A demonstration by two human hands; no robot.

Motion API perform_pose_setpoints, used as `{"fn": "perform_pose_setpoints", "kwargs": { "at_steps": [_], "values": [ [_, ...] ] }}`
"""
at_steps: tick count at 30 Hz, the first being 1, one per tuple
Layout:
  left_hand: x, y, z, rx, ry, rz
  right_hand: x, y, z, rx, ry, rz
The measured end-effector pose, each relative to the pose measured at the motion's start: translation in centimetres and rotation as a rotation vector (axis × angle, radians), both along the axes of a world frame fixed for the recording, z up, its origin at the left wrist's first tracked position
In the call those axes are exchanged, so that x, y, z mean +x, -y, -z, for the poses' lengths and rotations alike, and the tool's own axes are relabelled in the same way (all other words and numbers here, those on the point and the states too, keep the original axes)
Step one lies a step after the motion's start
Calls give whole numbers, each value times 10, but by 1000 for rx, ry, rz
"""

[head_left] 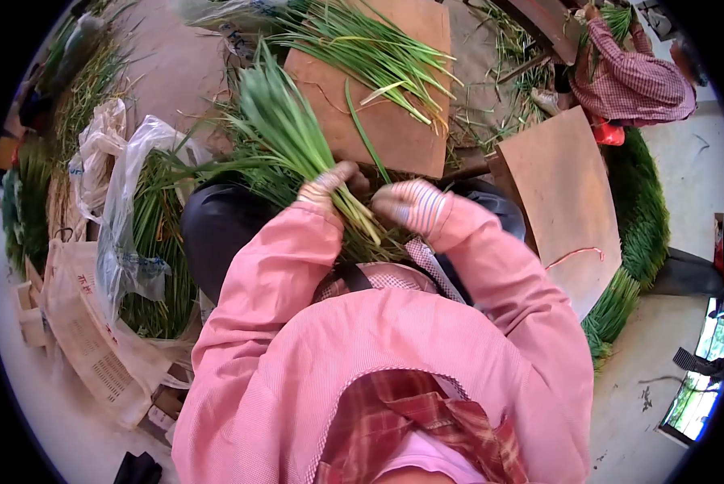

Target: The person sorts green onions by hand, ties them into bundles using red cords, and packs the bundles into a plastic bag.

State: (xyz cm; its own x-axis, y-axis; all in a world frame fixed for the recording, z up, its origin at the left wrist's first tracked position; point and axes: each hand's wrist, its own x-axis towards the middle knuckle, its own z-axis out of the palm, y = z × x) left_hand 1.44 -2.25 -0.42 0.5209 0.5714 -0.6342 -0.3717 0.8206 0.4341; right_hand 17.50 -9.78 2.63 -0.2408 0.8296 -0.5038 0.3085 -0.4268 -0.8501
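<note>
A bunch of garlic chives [293, 121] stands at a slant in front of my lap, leaves up and left, pale stem ends down and right. My left hand [335, 181], in a striped glove, is closed around its lower stems. Just to the right is my right hand [410, 205], also gloved, its fingers drawn together close to the stem ends. Blur there hides what, if anything, those fingers hold. More loose chives [378, 60] lie on the brown board [414, 149] ahead of me, and one long leaf [366, 133] hangs over its near side.
On my left, a clear plastic bag [112, 234] holds more chives, beside a pale crate [95, 347]. To the right, a second board [567, 194] carries a red string [575, 256]. Green bundles [640, 210] line its far side. A person in a checked shirt [632, 81] sits at upper right.
</note>
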Motion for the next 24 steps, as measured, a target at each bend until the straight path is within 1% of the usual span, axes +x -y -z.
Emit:
{"fn": "perform_pose_setpoints", "kwargs": {
  "at_steps": [1,2,3,4,5,6,8,10,12,13,14,15,16,18,20,21,22,23,24],
  "values": [
    [-4,-10,2,65,91,-65,13,-8,12,124,129,183],
    [-8,-19,5,131,182,-132,36,-20,38,334,177,333],
    [-8,-23,-13,286,116,-247,59,-31,57,546,225,482],
    [-7,-28,-31,446,50,-364,73,-45,37,541,527,380],
    [-11,-37,-30,452,93,-348,90,-58,35,506,668,288],
    [-15,-43,-25,454,84,-349,96,-68,34,499,794,286],
    [-21,-48,-16,423,199,-312,99,-78,32,398,1120,189],
    [-20,-43,-13,406,164,-306,104,-86,42,372,1126,175],
    [-20,-38,-7,234,440,-275,110,-98,44,352,1142,153],
    [-18,-36,-5,157,388,-324,114,-104,43,322,1142,71],
    [-18,-36,-3,150,391,-328,116,-107,39,291,1142,-9],
    [-18,-38,-2,101,365,-335,116,-111,27,304,1178,-78],
    [-18,-41,-1,56,341,-343,117,-115,12,276,1144,-55],
    [-20,-41,1,46,347,-362,109,-116,-28,403,1216,92],
    [-21,-39,-2,17,256,-439,120,-113,-43,608,1003,283],
    [-22,-40,-3,18,269,-441,116,-101,-56,650,864,407],
    [-23,-42,-1,-7,239,-450,112,-90,-53,560,518,645],
    [-23,-42,0,-33,208,-460,118,-79,-36,428,441,636],
    [-22,-41,1,-37,215,-462,114,-68,-32,289,360,627]
  ]
}}
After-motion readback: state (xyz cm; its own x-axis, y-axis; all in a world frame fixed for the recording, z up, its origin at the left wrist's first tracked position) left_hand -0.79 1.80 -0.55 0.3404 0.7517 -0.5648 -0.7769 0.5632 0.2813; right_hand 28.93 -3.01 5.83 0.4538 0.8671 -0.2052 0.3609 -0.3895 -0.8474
